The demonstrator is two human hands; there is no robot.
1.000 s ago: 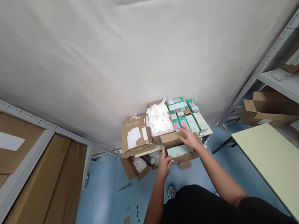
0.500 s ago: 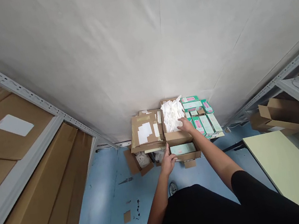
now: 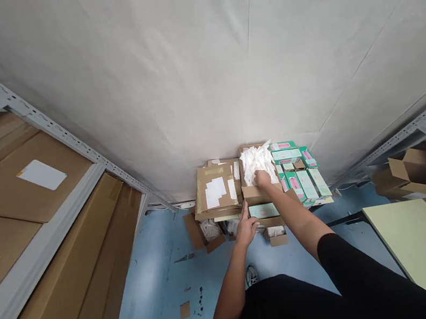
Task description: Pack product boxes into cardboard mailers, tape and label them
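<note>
A lower cardboard box (image 3: pixel 270 222) with a pale green box (image 3: pixel 262 211) inside stands in front of me. My left hand (image 3: pixel 246 229) rests against its left side, fingers stretched along the wall and thumb apart near the front corner. Just behind is another open cardboard box (image 3: pixel 262 192), heaped with thin white packets (image 3: pixel 256 159). Into the front of this heap reaches my right hand (image 3: pixel 263 178), its fingers curled closed on the white packets. Its fingertips are hidden, so how many it grips does not show.
Green-and-white boxes (image 3: pixel 306 187) with pink panels stand to the right. Flattened cardboard (image 3: pixel 215 172) with white labels lies left. Below are a small open box (image 3: pixel 278 238) and another open carton (image 3: pixel 203 234). Shelves of cartons (image 3: pixel 53 208) flank me; a pale yellow table (image 3: pixel 414 240) is at right.
My right hand has gone from spread fingers at the packets' edge to curled fingers within the heap. The left hand stays at the lower box. The view has shifted slightly.
</note>
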